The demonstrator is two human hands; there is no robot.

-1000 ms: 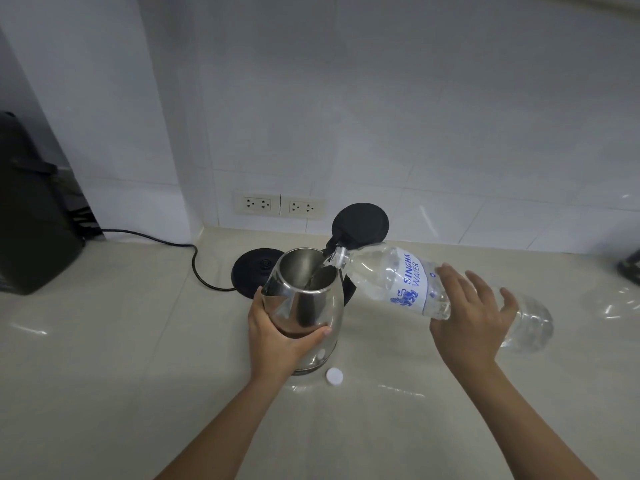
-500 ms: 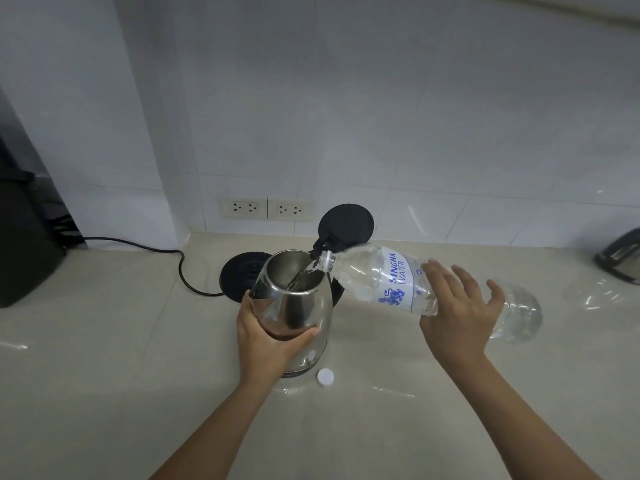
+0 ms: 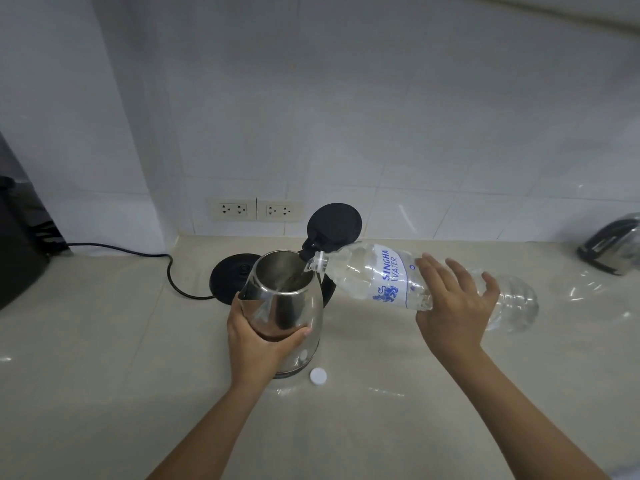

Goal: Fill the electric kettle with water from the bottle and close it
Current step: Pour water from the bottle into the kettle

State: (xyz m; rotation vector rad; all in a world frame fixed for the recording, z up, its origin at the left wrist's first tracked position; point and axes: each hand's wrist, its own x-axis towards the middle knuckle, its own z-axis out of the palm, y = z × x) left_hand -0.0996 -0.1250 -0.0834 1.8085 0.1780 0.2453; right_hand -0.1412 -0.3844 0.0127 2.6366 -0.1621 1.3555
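Little has moved since 1 second ago: right hand [image 3: 453,306] still grips the tilted bottle [image 3: 391,282] at 3 o'clock of the kettle [image 3: 287,306], left hand [image 3: 256,341] clasping its body, so filling continues with the lid [image 3: 334,225] up.

Kettles: two, one steel kettle [image 3: 287,306] in the middle and one second kettle [image 3: 611,247] at the far right edge
Kettle lids: one, the black lid [image 3: 335,223], standing open
Kettle bases: one, the black base [image 3: 231,275] with one cable [image 3: 145,252]
Bottles: one clear water bottle [image 3: 388,280]
Bottle caps: one white cap [image 3: 318,376] on the bench [image 3: 104,375]
Wall sockets: two plates [image 3: 232,209]
Hands: two, the left hand [image 3: 256,348] and the right hand [image 3: 453,306]
Dark appliances at left: one [image 3: 20,244]
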